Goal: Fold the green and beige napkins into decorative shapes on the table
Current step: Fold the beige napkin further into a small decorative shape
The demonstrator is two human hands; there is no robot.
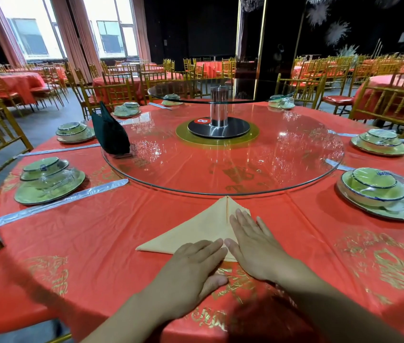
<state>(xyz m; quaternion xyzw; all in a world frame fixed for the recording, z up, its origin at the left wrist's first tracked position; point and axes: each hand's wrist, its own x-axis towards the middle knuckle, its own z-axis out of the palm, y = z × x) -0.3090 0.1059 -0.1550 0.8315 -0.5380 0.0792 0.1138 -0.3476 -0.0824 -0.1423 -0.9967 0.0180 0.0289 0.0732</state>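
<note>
Two open hands press flat on a beige napkin (pixel 196 229), folded into a triangle on the red-clothed table (pixel 111 231) just in front of the glass turntable (pixel 220 164). The left hand (pixel 193 263) covers the near edge and the right hand (pixel 253 243) covers the right flap, fingers straight. A dark green napkin (pixel 110 134) stands shaped on the turntable. The cloth looks slick, so the napkin may slide, or the flap may spring open if a palm lifts.

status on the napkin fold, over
Left hand and right hand flat, pressing beige cloth napkin, part-folded on red tablecloth. Dark green folded napkin upright on glass turntable. Nothing blocking.
</note>
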